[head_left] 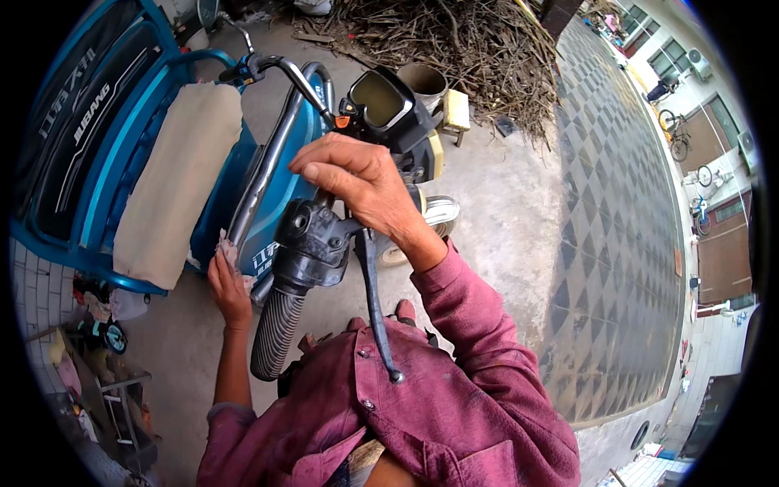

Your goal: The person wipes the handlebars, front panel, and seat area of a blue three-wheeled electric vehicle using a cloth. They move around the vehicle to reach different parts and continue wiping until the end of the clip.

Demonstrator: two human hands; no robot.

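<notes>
My left hand (pixel 230 289) presses a crumpled pinkish cloth (pixel 227 251) against the lower end of a chrome tube (pixel 263 173) on a blue cargo tricycle (pixel 277 213). My right hand (pixel 359 176) is bent over the middle of the handlebar, its thumb near the fingertips; whether the fingers grip the bar underneath cannot be told. Just below it are the black switch housing (pixel 310 243), the ribbed rubber grip (pixel 278 332) and the brake lever (pixel 374 304), which reaches down over my shirt. The dashboard display (pixel 378 100) lies beyond my right hand.
A beige cover lies over the tricycle's seat (pixel 182 176). Past the front wheel stand a bucket (pixel 422 82) and a small stool (pixel 456 111), beside a heap of dry sticks (pixel 487 49). A metal frame (pixel 118 402) is at lower left. Far right, a person (pixel 662 90) is near bicycles.
</notes>
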